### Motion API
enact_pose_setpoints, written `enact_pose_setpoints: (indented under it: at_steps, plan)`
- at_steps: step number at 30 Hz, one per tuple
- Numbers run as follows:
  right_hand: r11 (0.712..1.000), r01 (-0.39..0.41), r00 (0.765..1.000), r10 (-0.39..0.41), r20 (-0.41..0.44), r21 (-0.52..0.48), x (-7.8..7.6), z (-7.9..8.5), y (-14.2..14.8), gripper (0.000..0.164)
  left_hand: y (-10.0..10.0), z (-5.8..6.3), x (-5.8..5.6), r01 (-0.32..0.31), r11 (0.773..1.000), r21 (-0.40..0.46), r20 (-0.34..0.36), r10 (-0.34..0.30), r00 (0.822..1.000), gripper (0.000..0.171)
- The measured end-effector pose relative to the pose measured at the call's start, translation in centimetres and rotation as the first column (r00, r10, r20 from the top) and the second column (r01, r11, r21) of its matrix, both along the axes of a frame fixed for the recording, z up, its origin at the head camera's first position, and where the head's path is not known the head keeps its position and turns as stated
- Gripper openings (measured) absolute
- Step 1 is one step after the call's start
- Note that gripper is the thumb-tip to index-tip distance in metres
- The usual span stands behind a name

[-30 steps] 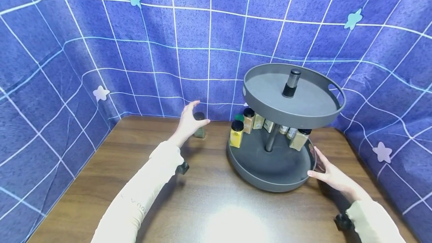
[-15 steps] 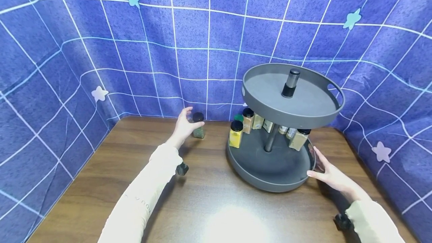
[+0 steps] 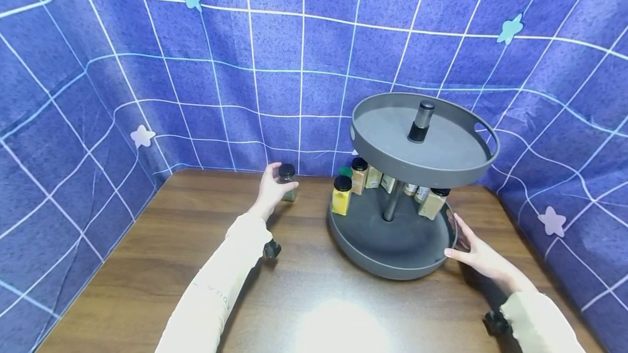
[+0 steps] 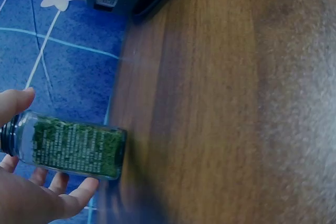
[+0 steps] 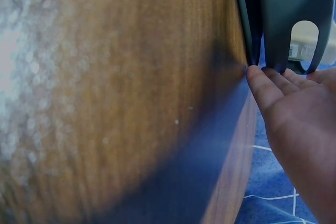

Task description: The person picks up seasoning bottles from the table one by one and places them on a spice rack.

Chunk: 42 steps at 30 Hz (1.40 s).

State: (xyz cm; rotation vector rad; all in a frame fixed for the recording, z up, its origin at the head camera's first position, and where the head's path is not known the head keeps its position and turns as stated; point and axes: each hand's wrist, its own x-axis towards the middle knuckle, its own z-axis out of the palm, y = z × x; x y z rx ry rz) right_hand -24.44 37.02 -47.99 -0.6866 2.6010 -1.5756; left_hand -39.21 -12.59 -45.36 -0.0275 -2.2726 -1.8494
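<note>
A glass jar of dried green herbs (image 3: 287, 170) with a black cap stands upright on the wooden table. My left hand (image 3: 269, 192) is around it, thumb on the near side and fingers on the far side. In the left wrist view a gap shows between the thumb (image 4: 18, 100) and the jar's neck, while the fingers lie close along the other side. My right hand (image 3: 478, 257) touches the lower tray's right wall near its handle hole, its fingers (image 5: 265, 85) fairly straight. That tray belongs to a grey two-tier turntable (image 3: 394, 271).
Several spice jars stand on the lower tier, among them a yellow jar (image 3: 341, 200) at the left and a beige jar (image 3: 434, 205) at the right. The upper tray (image 3: 382, 129) overhangs them. A blue gridded cloth (image 3: 221, 97) hangs behind the table (image 3: 196, 222).
My left hand first drew back left of the herb jar, then came in around it with the gap between thumb and fingers narrowing. The right hand has stayed at the tray.
</note>
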Motion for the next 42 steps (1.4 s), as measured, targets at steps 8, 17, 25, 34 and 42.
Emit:
enact_pose_setpoints:
  at_steps: [8,17,25,34,42]
  plan:
    - [1.0,0.017,1.0,-0.017,0.013,0.022,0.1,0.0,0.0,0.087,0.3,-1.3,-0.2,-0.052,0.999,0.003,-0.019,0.052,0.998,0.07]
    - [0.998,0.024,1.0,-0.024,-0.012,0.053,0.3,0.1,-0.1,0.087,0.3,-1.7,-0.3,-0.054,0.998,0.027,-0.031,0.055,0.998,0.066]
    - [1.0,-0.004,1.0,0.005,-0.015,0.016,0.2,0.1,-0.1,0.088,0.1,-1.7,-0.3,-0.055,0.998,0.009,-0.016,0.055,0.998,0.066]
    - [1.0,0.006,1.0,-0.005,-0.011,0.026,0.2,0.1,-0.1,0.088,0.1,-1.5,-0.5,-0.046,0.999,0.005,-0.022,0.047,0.999,0.065]
    - [0.999,0.021,1.0,-0.021,0.005,0.04,0.3,0.2,0.0,0.088,0.1,-1.0,-0.2,-0.058,0.998,-0.016,-0.009,0.058,0.998,0.066]
